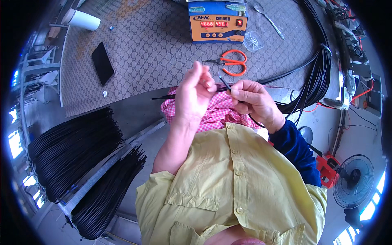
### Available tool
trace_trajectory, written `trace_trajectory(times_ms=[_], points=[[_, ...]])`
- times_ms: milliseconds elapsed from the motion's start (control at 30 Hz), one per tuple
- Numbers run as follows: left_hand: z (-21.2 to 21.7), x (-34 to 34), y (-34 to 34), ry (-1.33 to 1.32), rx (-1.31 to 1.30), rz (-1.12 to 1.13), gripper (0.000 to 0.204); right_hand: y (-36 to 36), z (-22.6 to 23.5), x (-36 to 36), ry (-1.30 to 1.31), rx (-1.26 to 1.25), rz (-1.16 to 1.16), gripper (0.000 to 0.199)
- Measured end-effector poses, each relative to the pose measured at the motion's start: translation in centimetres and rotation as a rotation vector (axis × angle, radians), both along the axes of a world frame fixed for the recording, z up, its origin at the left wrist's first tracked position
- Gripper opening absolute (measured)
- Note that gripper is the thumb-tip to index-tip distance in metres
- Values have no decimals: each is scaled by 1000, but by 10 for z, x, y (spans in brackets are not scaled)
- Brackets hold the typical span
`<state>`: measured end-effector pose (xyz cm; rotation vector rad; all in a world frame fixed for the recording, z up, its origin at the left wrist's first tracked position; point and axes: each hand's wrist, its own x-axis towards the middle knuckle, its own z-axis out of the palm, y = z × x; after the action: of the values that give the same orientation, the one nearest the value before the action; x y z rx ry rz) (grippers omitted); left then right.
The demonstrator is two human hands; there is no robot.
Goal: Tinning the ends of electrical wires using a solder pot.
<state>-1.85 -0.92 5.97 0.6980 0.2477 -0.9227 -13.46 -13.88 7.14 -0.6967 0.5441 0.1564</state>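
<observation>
My right hand (255,100) pinches a thin black cable (225,83) between thumb and fingers, its pale-tipped end pointing up and left. My left hand (192,92) is raised beside it, palm turned inward, thumb stretched up and fingers curled. Whether something small lies in those fingers is hidden. Another stretch of black cable passes behind my left wrist, and its dark end (162,97) sticks out to the left. Just beyond my hands, orange-handled scissors (233,63) lie on the table. A pink checked cloth (212,109) covers my lap.
On the patterned table (147,57) stand a blue-orange soldering station (218,22) and a small clear dish (253,41). A phone (103,63), white cup (83,20) and spoon (269,19) lie around. Black cable bundles fill the right edge (316,77) and left rack (77,147). A fan (353,181) stands right.
</observation>
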Motion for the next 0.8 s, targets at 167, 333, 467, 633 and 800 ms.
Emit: trace_trajectory(times_ms=[167,333,467,633,800], points=[[1,-5,14,-306,134,-210,18,-1,-4,-1,-4,-5,-26,4],[11,-5,14,-526,247,-202,11,1,-3,2,13,-106,30,4],[14,-5,14,-579,219,-151,10,1,-2,2,-39,-39,22,5],[7,-14,5,-349,-102,-23,11,6,-7,6,-146,199,53,13],[-2,-23,0,-206,-212,-20,14,4,-18,8,-218,273,121,19]])
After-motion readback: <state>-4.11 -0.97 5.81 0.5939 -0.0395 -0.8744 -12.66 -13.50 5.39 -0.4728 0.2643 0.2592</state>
